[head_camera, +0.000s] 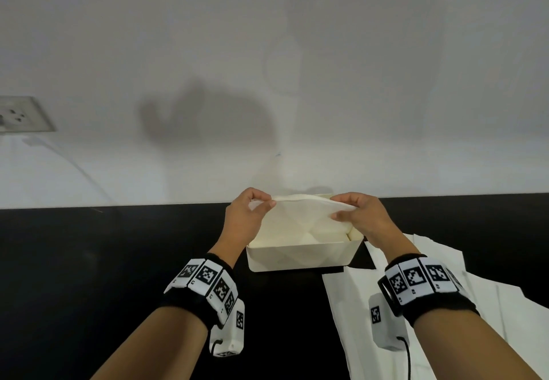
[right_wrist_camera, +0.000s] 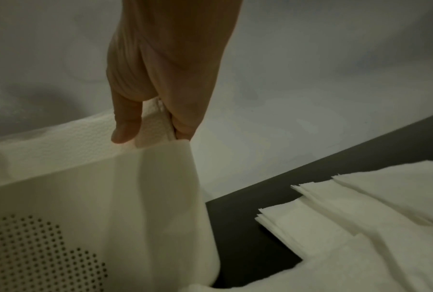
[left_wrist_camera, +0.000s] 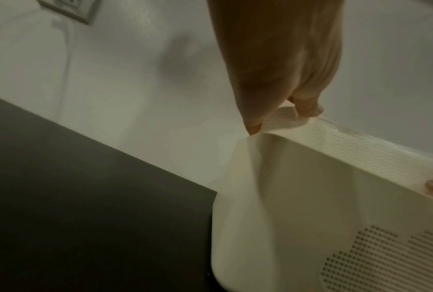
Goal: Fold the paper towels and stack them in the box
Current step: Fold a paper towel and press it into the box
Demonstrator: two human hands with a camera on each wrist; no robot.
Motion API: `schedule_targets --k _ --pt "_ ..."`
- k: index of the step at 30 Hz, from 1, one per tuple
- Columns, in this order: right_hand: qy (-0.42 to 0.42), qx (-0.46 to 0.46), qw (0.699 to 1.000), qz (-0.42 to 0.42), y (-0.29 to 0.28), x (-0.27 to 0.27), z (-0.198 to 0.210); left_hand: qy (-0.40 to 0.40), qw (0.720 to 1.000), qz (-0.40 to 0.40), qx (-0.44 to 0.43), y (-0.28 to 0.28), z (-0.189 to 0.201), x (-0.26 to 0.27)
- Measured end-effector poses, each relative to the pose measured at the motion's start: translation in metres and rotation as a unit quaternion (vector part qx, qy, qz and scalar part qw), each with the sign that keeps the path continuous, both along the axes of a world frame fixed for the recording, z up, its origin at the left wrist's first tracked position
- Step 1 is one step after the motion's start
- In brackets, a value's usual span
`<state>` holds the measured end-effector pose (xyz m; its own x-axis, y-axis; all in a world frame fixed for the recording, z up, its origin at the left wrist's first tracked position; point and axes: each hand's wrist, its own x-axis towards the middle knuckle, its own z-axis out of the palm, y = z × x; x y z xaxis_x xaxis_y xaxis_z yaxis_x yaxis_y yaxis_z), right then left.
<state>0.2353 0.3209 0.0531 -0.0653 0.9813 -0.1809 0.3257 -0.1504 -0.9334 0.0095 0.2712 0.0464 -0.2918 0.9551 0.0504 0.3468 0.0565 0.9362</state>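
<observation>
Both hands hold one folded white paper towel [head_camera: 300,216] by its upper corners, just over the open cream box [head_camera: 297,257] on the black counter. My left hand [head_camera: 266,202] pinches the left corner and my right hand [head_camera: 338,207] pinches the right corner. Up close, the left hand [left_wrist_camera: 280,119] has thumb and fingertips closed on the embossed towel [left_wrist_camera: 347,146], above the box's perforated wall [left_wrist_camera: 385,256]. The right hand [right_wrist_camera: 153,135] pinches the towel [right_wrist_camera: 85,136] the same way over the box wall [right_wrist_camera: 35,252]. More white paper lies inside the box, under the held towel.
Several unfolded paper towels [head_camera: 421,305] lie spread on the black counter [head_camera: 118,260] right of the box; they also show as flat towels [right_wrist_camera: 360,217]. A white wall [head_camera: 267,82] rises right behind the box. A wall socket [head_camera: 20,113] with a cable sits far left.
</observation>
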Motion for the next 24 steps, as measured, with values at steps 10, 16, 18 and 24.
schedule_targets --k 10,16,18,24 --pt "-0.096 0.003 0.995 0.019 0.0 -0.001 0.001 0.122 0.99 -0.068 -0.029 0.001 0.005 0.0" --pt "-0.087 0.01 0.996 0.012 -0.001 0.003 0.004 0.222 0.967 -0.095 -0.079 0.004 0.009 -0.007" --pt "-0.106 0.009 0.994 0.014 -0.001 0.003 0.005 0.235 0.961 -0.101 -0.102 0.004 0.01 -0.008" --pt "-0.098 0.052 0.992 -0.059 0.007 0.003 0.013 0.091 0.993 -0.014 -0.077 0.01 0.023 -0.012"
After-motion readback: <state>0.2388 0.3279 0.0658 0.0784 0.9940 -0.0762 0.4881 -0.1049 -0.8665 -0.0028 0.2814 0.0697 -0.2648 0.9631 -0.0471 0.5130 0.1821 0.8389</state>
